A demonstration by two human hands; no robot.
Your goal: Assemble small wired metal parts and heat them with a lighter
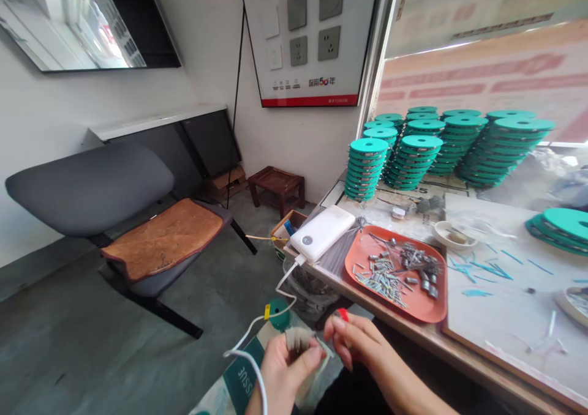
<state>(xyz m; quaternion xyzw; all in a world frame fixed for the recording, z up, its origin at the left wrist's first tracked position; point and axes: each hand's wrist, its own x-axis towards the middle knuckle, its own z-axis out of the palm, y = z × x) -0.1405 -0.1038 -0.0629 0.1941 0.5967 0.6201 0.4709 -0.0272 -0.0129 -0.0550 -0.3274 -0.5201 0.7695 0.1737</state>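
Note:
My left hand is closed, thumb pressed toward the index finger. A pale grey-beige, ribbed piece shows around the index finger; whether it is worn or held I cannot tell. Whatever sits at the thumb tip is too small to name. My right hand is just to the right, with its fingers curled and pinched together. Something red shows at its fingertips, perhaps wrapped on a finger. Both hands are in front of the table edge, below an orange tray of small metal pins and cylinders.
A white power bank lies at the table corner; its white cable runs down past my left hand. Stacked green discs stand at the back. A white board carries blue strips. A tissue pack is below, a chair left.

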